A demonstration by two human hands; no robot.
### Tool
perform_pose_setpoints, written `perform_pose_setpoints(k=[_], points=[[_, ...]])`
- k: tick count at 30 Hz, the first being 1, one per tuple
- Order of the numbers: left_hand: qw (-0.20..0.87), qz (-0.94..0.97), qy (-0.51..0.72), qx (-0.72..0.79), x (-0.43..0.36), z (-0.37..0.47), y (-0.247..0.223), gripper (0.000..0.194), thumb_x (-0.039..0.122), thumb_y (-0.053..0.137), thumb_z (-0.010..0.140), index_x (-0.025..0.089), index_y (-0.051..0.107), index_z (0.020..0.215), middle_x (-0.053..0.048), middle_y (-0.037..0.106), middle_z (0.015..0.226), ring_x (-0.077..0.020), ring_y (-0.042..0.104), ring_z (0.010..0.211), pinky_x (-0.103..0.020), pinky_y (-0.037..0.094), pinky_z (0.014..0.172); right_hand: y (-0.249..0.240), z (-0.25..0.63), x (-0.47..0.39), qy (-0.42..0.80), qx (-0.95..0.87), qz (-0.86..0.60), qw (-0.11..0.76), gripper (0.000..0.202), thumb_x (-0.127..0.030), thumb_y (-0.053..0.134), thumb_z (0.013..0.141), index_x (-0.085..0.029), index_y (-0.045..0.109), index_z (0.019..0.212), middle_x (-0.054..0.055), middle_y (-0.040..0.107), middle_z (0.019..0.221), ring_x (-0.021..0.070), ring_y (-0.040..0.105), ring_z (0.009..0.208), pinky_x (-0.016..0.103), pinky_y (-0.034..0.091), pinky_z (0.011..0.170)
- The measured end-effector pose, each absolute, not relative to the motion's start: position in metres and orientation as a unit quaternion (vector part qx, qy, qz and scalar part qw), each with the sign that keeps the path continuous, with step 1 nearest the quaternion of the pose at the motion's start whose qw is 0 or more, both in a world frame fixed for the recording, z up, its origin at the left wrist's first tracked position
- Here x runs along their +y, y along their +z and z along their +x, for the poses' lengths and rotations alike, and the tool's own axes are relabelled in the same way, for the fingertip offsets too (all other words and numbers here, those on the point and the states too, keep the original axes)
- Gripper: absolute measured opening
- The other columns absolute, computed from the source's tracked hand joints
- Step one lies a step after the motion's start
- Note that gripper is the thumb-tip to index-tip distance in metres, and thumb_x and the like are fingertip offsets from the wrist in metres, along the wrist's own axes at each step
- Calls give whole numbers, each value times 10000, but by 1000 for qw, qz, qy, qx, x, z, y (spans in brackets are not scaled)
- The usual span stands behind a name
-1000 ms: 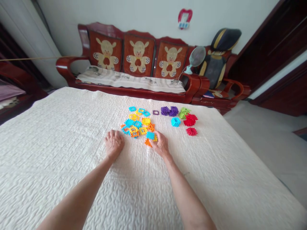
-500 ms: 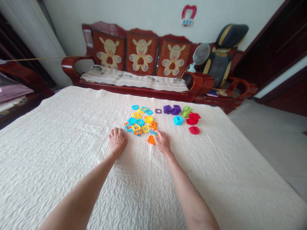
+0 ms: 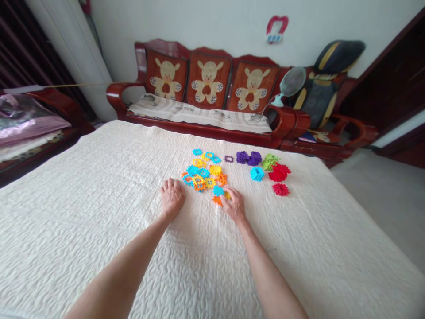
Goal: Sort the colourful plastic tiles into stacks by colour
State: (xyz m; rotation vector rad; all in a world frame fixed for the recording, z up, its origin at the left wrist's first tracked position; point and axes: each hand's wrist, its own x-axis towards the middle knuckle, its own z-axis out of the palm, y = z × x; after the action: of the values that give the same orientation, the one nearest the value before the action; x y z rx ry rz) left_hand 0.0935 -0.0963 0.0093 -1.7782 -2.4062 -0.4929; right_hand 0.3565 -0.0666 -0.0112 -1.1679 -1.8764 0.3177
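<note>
My left hand (image 3: 172,197) lies flat on the quilted cloth with its fingers stretched forward, just left of a loose pile of toothed plastic building tiles. Blue, yellow and orange pieces mix there, including a yellow window tile (image 3: 210,182) and a light yellow tile (image 3: 215,169). At the near right side of the pile, my right hand (image 3: 235,205) has its thumb and fingers at a blue tile (image 3: 218,191). An orange tile (image 3: 217,200) lies just in front of the thumb. Part of a yellow tile (image 3: 227,195) shows under the fingers, which hide the rest.
Stacked purple tiles (image 3: 249,157), green tiles (image 3: 270,161), red tiles (image 3: 279,172) and a blue stack (image 3: 256,173) stand to the right. A single purple frame tile (image 3: 229,158) lies beside them. Beyond the cloth-covered table (image 3: 116,177) is a wooden sofa (image 3: 199,122).
The blue tile at my right hand has turned from tilted to showing its flat face, and a yellow tile now shows by the fingers. My left hand rests in place; the whole view has shifted.
</note>
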Motion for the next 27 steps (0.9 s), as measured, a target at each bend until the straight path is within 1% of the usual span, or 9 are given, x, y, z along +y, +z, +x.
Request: perform_pose_setpoints(k=[5, 8, 11, 13, 15, 19, 21, 24, 27], points=[[54, -585, -165, -792, -97, 94, 11, 297, 286, 364, 952, 169, 608, 1075, -148, 559, 1189, -309, 456, 1184, -442, 407, 950, -9, 357, -66, 105, -737, -459, 485, 239, -343, 534, 931, -203, 686, 1050, 112, 738, 1106, 245, 674, 1078, 435, 508, 990], [47, -584, -166, -793, -97, 95, 13, 294, 281, 364, 951, 169, 605, 1075, -151, 557, 1187, -305, 456, 1180, -445, 402, 957, -3, 348, -55, 75, -742, -456, 485, 222, -306, 511, 938, -204, 698, 1002, 101, 747, 1041, 239, 681, 1025, 425, 512, 958], [47, -585, -170, -792, -97, 95, 14, 284, 274, 363, 952, 166, 600, 1064, -148, 557, 1181, -301, 455, 1183, -441, 394, 974, 6, 328, -35, 71, -758, -448, 469, 228, -264, 489, 927, -202, 707, 954, 93, 750, 993, 227, 684, 982, 397, 514, 933], [51, -585, -168, -792, -97, 95, 14, 279, 275, 364, 954, 166, 596, 1065, -146, 557, 1182, -304, 455, 1186, -437, 394, 970, 13, 311, -19, 79, -777, -450, 432, 238, -223, 484, 911, -201, 712, 978, 92, 749, 1015, 223, 675, 1004, 385, 499, 952], [55, -584, -164, -793, -97, 95, 13, 280, 280, 361, 957, 166, 593, 1065, -148, 556, 1194, -307, 455, 1188, -436, 397, 960, 21, 294, -7, 82, -805, -459, 366, 267, -179, 505, 879, -194, 713, 1047, 102, 737, 1099, 232, 645, 1081, 392, 464, 999], [58, -583, -161, -794, -97, 95, 13, 285, 281, 346, 965, 169, 589, 1062, -150, 552, 1217, -304, 464, 1176, -438, 403, 944, 33, 271, 8, 70, -846, -485, 212, 443, -101, 535, 809, -183, 665, 1224, 129, 665, 1295, 280, 539, 1245, 474, 364, 1081], [57, -582, -162, -795, -97, 95, 14, 288, 283, 339, 969, 171, 586, 1066, -150, 554, 1212, -302, 467, 1172, -437, 405, 940, 37, 266, 13, 70, -852, -492, 162, 488, -91, 530, 804, -190, 638, 1269, 125, 620, 1369, 295, 496, 1288, 512, 327, 1096], [53, -581, -165, -795, -97, 95, 15, 298, 288, 327, 975, 173, 584, 1072, -149, 558, 1203, -301, 470, 1165, -437, 406, 937, 38, 263, 17, 74, -857, -492, 131, 430, -121, 538, 824, -210, 649, 1230, 105, 600, 1387, 291, 476, 1298, 508, 325, 1089], [53, -583, -168, -793, -96, 95, 13, 297, 285, 335, 973, 171, 585, 1083, -149, 561, 1200, -308, 465, 1173, -439, 404, 939, 37, 263, 18, 71, -858, -492, 132, 335, -151, 536, 861, -225, 667, 1160, 93, 617, 1343, 278, 476, 1281, 488, 338, 1068]])
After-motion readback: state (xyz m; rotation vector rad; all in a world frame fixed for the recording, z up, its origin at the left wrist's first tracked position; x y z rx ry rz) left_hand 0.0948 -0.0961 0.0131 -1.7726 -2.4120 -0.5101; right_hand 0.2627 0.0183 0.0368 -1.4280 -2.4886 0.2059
